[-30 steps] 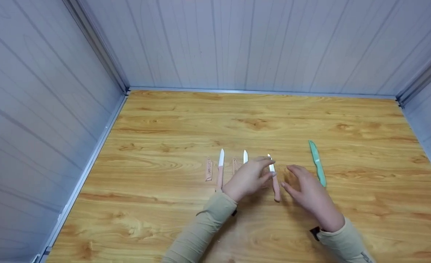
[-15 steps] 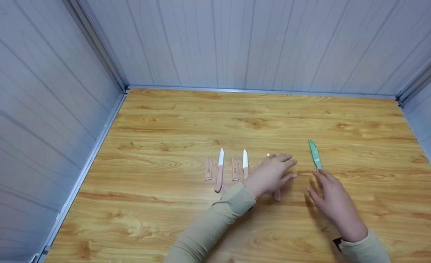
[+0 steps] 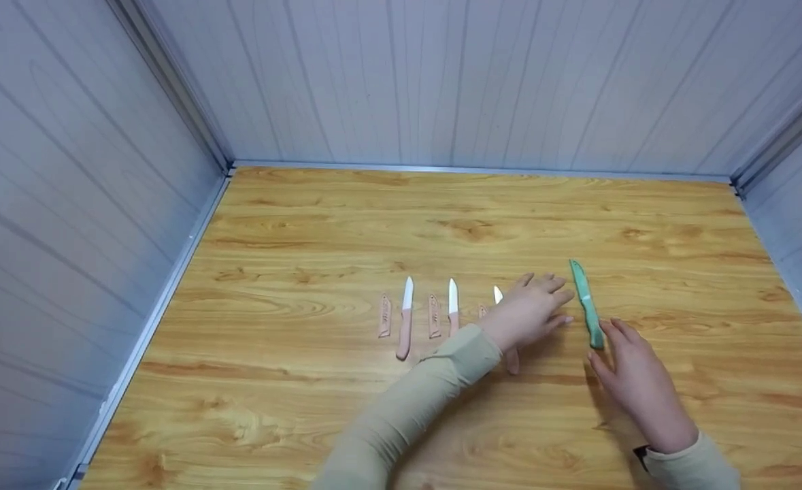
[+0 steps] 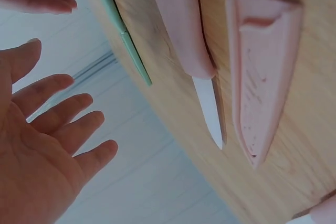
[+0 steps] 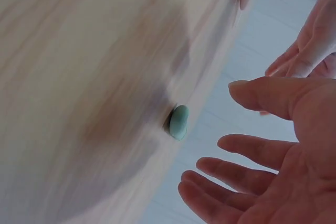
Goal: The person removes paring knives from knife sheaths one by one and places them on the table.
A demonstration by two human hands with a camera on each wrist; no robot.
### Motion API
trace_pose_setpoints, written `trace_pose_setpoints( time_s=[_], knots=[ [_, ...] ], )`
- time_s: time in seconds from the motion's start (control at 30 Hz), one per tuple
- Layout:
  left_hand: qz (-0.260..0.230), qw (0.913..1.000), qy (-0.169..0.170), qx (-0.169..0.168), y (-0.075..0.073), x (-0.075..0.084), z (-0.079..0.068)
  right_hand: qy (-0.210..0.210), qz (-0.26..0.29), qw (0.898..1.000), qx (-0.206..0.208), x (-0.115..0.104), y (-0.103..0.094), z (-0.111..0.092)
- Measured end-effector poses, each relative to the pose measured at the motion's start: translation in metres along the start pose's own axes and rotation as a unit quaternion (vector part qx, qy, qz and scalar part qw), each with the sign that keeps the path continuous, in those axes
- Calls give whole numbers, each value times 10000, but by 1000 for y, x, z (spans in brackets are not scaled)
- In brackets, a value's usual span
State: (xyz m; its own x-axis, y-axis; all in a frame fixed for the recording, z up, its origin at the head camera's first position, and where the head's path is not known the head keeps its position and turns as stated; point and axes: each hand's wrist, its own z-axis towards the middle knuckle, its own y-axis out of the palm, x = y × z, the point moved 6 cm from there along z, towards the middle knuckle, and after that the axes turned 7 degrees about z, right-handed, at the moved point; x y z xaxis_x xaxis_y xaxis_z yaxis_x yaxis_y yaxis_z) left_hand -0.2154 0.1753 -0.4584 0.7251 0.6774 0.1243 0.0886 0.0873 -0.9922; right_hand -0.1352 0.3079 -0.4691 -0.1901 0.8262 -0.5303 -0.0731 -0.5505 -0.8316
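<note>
A green knife [image 3: 585, 303] in its green sheath lies on the table at the right, its handle end toward the person. My right hand [image 3: 639, 381] hovers by that handle end, fingers spread and holding nothing; the right wrist view shows a gap between the fingers and the green handle [image 5: 179, 122]. Just left of the green knife, my left hand [image 3: 526, 313] is held over a pink-handled knife [image 4: 184, 30] and partly hides it in the head view. The left fingers are loosely extended with nothing in them. Beside that knife lies a pink sheath [image 4: 265, 72].
Farther left lie two more pink-handled knives with bare white blades, the leftmost knife [image 3: 405, 320] and the middle knife [image 3: 453, 303]. Each has a pink sheath on its left, the outer sheath [image 3: 384, 316] and the inner sheath [image 3: 434, 316]. Pale panels [image 3: 482, 88] enclose the wooden table [image 3: 292, 408].
Both hands have moved right, the left from over the pink knives toward the green knife, the right to the green knife's handle end. The knives and sheaths stay where they were.
</note>
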Motion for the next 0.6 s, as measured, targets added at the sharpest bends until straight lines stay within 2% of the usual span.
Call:
trace_pose_setpoints(
  time_s=[0.17, 0.33, 0.6],
  knots=[
    [161, 9997, 147, -114, 2, 3, 13, 256, 14, 9993, -266, 6, 5, 3],
    [232, 9991, 195, -295, 12, 0, 25, 530, -17, 9965, -649, 7, 11, 6],
    [274, 9972, 38, -700, 16, -2, 34, 522, -154, 9955, -770, 9, 13, 9]
  ],
)
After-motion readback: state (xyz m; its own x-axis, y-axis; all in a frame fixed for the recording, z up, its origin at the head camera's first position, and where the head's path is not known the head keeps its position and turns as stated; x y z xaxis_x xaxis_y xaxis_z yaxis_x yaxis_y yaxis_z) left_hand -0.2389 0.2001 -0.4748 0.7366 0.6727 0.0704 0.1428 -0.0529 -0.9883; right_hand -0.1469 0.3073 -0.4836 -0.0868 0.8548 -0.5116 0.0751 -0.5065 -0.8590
